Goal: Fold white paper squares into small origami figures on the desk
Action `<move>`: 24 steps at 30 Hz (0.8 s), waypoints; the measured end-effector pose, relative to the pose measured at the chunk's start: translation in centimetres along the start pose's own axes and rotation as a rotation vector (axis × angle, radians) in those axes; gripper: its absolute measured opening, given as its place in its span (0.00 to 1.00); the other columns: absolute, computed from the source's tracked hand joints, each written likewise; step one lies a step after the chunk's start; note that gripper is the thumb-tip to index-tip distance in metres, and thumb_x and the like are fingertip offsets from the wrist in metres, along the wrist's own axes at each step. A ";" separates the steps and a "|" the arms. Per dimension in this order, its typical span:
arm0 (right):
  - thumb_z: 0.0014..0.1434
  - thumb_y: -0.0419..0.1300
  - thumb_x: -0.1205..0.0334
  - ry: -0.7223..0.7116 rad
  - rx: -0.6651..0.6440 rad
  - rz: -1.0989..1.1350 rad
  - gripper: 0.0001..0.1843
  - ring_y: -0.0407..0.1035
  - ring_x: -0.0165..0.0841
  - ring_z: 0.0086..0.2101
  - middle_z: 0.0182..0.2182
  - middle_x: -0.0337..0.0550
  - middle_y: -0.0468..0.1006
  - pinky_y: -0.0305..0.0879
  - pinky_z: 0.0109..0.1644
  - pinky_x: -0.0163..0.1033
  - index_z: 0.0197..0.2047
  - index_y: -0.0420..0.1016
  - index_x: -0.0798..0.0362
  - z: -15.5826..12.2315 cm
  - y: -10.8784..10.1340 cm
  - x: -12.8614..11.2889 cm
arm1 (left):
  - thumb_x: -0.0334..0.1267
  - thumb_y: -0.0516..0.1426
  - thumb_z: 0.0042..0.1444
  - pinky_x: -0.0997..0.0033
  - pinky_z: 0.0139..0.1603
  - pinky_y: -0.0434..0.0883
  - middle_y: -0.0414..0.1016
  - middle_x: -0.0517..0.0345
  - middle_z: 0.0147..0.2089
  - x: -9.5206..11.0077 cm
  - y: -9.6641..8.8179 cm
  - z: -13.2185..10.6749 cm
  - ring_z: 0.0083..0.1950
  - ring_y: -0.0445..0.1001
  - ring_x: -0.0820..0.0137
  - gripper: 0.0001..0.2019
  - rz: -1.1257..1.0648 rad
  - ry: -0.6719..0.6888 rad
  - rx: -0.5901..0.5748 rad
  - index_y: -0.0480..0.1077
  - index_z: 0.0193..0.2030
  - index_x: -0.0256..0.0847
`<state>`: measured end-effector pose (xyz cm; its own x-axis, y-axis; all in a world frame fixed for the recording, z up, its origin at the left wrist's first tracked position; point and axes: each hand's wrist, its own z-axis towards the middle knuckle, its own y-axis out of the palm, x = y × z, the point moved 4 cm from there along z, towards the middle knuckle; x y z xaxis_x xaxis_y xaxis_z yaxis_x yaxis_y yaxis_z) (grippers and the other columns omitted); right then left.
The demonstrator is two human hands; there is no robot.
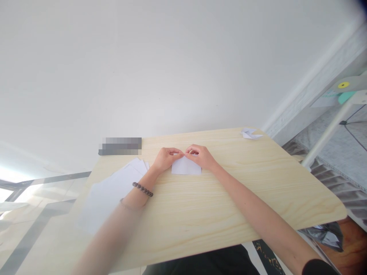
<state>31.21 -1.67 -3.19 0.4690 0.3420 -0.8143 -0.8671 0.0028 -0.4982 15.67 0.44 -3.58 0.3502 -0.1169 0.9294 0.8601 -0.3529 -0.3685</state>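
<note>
A small folded sheet of white paper lies on the pale wooden table, its straight lower edge toward me. My left hand pinches its upper edge near the middle with thumb and forefinger. From the other side my right hand pinches the same edge, so the fingertips of both hands almost meet. The top part of the paper is hidden behind the fingers. A dark beaded bracelet circles my left wrist.
Loose white sheets lie on the left, partly under my left forearm. A dark blurred-out object sits at the back left. A folded paper shape rests at the far right corner. The wall rises behind the table.
</note>
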 end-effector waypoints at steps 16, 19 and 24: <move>0.50 0.55 0.55 0.129 -0.208 0.048 0.10 0.62 0.27 0.24 0.23 0.36 0.70 0.58 0.30 0.34 0.29 0.70 0.53 -0.2 -2.6 2.1 | 0.48 0.60 0.42 0.74 0.26 0.64 0.75 0.55 0.29 -1.1 -0.6 0.5 0.28 0.69 0.71 0.17 -0.129 -0.052 0.036 0.75 0.32 0.36; 0.50 0.55 0.56 0.149 -0.232 0.079 0.09 0.65 0.28 0.26 0.22 0.36 0.70 0.59 0.33 0.35 0.29 0.69 0.53 -0.3 -3.1 2.4 | 0.48 0.60 0.41 0.74 0.27 0.64 0.75 0.55 0.30 -1.0 -0.6 0.4 0.28 0.69 0.71 0.17 -0.149 -0.060 0.045 0.75 0.32 0.36; 0.49 0.55 0.57 0.174 -0.220 0.064 0.09 0.64 0.28 0.25 0.21 0.36 0.70 0.58 0.33 0.35 0.28 0.70 0.54 -0.4 -3.7 2.7 | 0.47 0.60 0.41 0.73 0.28 0.64 0.76 0.55 0.30 -0.9 -0.6 0.5 0.28 0.70 0.70 0.16 -0.180 -0.072 0.037 0.75 0.32 0.36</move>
<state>35.78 -1.09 -3.69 0.4528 0.1681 -0.8756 -0.8474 -0.2241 -0.4813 15.01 1.17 -4.25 0.2136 0.0119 0.9768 0.9238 -0.3278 -0.1980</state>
